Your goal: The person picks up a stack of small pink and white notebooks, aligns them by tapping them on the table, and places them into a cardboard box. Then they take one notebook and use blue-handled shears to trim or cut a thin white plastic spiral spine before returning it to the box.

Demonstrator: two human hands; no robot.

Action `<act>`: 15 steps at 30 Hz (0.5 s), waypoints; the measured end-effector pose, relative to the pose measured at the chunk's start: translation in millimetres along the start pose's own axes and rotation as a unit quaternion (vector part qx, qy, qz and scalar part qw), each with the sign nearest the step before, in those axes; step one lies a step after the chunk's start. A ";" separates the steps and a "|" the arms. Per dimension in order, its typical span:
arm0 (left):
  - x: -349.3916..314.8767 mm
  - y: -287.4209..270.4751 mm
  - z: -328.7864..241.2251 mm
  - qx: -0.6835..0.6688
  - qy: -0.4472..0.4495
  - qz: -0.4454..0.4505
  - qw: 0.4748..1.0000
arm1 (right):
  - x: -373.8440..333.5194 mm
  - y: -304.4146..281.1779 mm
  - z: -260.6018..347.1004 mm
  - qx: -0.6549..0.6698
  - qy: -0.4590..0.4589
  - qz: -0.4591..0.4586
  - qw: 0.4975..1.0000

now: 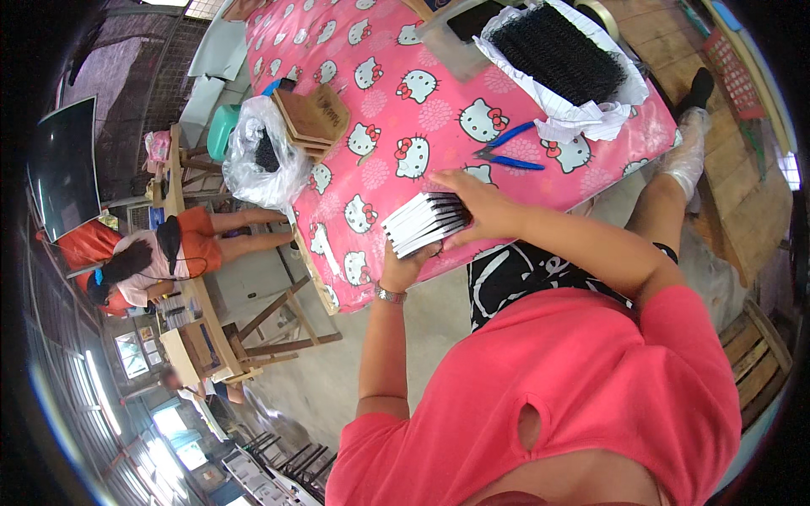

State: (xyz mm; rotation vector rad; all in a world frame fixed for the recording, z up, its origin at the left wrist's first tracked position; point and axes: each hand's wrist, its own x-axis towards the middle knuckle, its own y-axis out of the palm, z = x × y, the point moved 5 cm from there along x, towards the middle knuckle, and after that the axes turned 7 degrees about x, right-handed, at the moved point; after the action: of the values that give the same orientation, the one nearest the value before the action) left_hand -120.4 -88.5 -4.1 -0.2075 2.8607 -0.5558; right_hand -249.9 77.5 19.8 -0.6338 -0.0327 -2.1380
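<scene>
Over the near edge of a table with a pink cat-print cover (pixel 381 101), both my hands hold a thick stack of thin white strips with black showing between them (pixel 422 223). My left hand (pixel 405 268) is closed around the stack's lower near side, a metal watch band on its wrist. Curled over the right end is my right hand (pixel 485 205), its thumb and fingers against the stack. Blue-handled pliers (pixel 511 158) lie beyond my right hand. Farther right, a dense black crimped-looking mass (pixel 557 52) rests on crumpled white lined paper (pixel 582 126).
At the table's left are a clear plastic bag (pixel 253 177) with something black inside and wooden blocks (pixel 310 118). A clear plastic container (pixel 451 38) stands at the back. Another person (pixel 169 253) bends at a wooden bench to the left. A red crate (pixel 732 72) is far right.
</scene>
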 end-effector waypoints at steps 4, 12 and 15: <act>-5.7 1.6 9.5 0.044 0.002 -0.042 0.998 | -15.9 5.6 27.1 -0.069 -0.096 -0.014 0.993; -2.7 7.7 -5.8 -0.022 -0.006 -0.045 0.999 | -10.6 -2.9 41.9 -0.107 -0.115 -0.008 0.988; -2.8 6.2 -7.5 0.028 0.030 -0.033 0.999 | -14.0 -2.1 40.0 -0.100 -0.103 0.024 0.989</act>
State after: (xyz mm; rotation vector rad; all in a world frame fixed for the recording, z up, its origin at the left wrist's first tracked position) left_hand -120.1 -79.6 0.8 -0.2814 2.8996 -0.6646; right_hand -227.6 99.2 48.6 -0.9612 0.0838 -2.0369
